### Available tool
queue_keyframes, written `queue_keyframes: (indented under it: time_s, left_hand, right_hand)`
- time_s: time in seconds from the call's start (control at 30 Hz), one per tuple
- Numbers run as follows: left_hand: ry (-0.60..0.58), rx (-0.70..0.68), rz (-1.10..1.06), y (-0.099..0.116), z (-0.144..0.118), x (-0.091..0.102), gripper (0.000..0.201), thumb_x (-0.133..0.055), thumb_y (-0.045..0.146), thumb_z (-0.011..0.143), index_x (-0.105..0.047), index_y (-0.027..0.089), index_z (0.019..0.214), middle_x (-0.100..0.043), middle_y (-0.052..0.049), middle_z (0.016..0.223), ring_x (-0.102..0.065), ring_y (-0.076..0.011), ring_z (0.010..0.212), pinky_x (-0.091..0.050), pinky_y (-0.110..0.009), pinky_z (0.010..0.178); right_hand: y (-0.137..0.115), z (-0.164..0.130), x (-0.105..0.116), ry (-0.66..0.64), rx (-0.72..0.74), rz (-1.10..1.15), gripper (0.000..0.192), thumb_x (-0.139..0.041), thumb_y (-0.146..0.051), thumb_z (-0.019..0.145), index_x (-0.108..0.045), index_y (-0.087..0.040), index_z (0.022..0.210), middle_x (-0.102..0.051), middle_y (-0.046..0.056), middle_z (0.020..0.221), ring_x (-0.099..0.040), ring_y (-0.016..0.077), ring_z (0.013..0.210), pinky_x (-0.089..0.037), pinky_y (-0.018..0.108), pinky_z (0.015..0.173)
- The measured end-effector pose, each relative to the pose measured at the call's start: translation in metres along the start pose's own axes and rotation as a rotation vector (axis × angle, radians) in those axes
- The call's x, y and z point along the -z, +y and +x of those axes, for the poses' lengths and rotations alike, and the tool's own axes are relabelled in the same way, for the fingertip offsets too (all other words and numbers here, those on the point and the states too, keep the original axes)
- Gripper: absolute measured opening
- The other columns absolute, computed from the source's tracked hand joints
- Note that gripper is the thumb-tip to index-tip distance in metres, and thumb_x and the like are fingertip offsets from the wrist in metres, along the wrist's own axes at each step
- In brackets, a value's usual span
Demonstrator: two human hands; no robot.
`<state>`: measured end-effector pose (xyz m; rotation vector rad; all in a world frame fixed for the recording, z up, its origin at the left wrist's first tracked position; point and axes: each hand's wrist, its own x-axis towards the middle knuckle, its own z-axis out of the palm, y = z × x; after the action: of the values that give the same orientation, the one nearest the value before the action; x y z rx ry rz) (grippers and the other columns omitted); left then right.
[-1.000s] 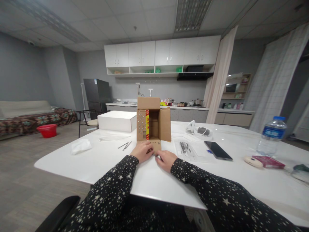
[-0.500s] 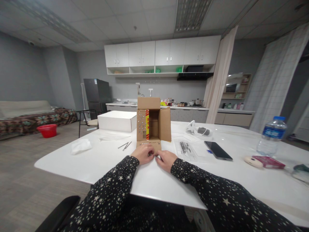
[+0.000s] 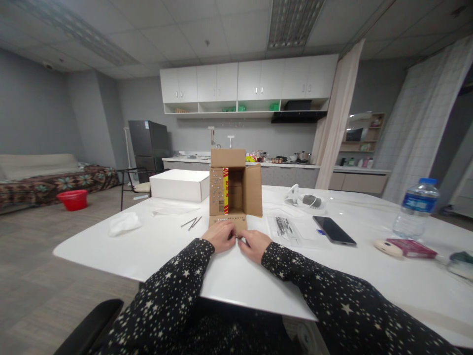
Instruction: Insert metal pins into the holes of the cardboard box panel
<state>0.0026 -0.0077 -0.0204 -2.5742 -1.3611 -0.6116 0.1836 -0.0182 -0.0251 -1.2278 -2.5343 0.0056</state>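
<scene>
Grey-walled room with white wall cabinets [image 3: 262,81]; white counter [image 3: 229,276] in front. Cardboard box [image 3: 252,190] stands open side forward, well back from the counter's near edge, its front flap [image 3: 243,223] reaching toward that edge; small round marks or studs run across the flap. White box [image 3: 180,185] to its left, toward the counter's far left corner; metal rods [image 3: 194,223] just left of the flap. Clear plastic case [image 3: 286,229] right of the flap, nearer it than the phone [image 3: 333,230].

Left hand [image 3: 223,235] over the flap, fingers curled; right hand [image 3: 254,244] just beside, fingers narrow. Tiny shiny bit [image 3: 237,236] between the fingertips; cannot tell which hand grips it.

Handling (judged): cardboard light, fairly stiff, creasing at folds; best held by the flap's side edges. Shiny bit likely hard, slippery; pinch by its sides.
</scene>
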Motion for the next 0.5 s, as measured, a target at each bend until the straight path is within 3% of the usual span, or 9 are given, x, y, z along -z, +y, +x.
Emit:
queue_keyframes:
  time_s: [0.5]
  left_hand:
    - [-0.004, 0.036, 0.081, 0.0037, 0.0017, -0.0001, 0.009, -0.048, 0.023, 0.082, -0.055, 0.017, 0.080, -0.064, -0.008, 0.088, -0.059, -0.0221, 0.085, -0.044, -0.036, 0.080]
  right_hand:
    - [-0.0023, -0.0003, 0.0026, 0.000, -0.005, 0.003, 0.025, -0.043, -0.031, 0.089, -0.060, -0.021, 0.104, -0.068, 0.006, 0.098, -0.061, 0.0176, 0.088, -0.036, 0.026, 0.070]
